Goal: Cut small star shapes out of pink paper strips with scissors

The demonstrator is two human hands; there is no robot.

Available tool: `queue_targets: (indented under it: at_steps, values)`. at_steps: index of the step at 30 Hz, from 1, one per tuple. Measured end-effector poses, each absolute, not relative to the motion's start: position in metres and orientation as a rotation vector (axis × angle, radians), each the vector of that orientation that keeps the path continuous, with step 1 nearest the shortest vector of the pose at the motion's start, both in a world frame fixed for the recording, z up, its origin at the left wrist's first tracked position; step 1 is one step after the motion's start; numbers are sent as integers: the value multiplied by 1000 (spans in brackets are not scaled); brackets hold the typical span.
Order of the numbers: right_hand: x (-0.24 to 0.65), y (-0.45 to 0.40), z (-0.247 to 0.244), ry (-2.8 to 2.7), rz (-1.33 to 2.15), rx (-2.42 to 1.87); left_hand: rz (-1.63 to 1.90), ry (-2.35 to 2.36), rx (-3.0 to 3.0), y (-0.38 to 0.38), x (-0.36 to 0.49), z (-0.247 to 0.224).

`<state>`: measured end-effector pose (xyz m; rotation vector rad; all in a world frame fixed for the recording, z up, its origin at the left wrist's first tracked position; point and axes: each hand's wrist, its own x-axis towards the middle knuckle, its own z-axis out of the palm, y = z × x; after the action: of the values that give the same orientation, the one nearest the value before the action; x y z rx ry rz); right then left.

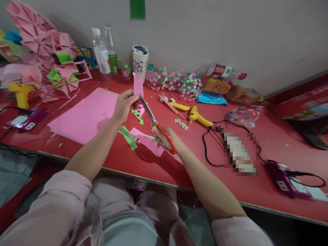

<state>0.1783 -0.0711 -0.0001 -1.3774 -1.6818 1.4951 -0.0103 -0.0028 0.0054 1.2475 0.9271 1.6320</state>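
Observation:
Between the fingers of my left hand (125, 104) is a narrow strip of pink paper (138, 85), standing upward, with faint marks on it. My right hand (166, 138) grips scissors (165, 135) by their orange-red handles. The blades point up and left, and their tips are at the lower end of the strip, close to my left fingers. Whether the blades touch the paper I cannot tell. Below my hands lie green paper scraps (129, 138) and pink paper scraps (150, 141). Small cut paper stars (181, 124) lie right of the scissors.
Pink sheets (87, 114) lie on the red table at left, near folded pink paper shapes (38, 37). Bottles (101, 51) and a cup (140, 63) stand by the wall. A yellow glue gun (200, 117) with a black cord lies right, near a purple power strip (287, 179).

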Motion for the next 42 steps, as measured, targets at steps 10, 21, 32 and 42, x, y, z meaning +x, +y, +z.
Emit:
queue_targets:
  at_steps: [10, 21, 32, 42]
  values:
    - [178, -71, 2, -1681, 1527, -1337, 1635, 914, 1214, -5, -8, 7]
    - [176, -72, 4, -1679, 1535, -1322, 1645, 876, 1196, -4, -8, 5]
    - [179, -69, -2, -1710, 1514, -1334, 1640, 866, 1166, -3, -7, 4]
    - [177, -71, 1, -1672, 1571, -1277, 1692, 810, 1155, 0, -9, 1]
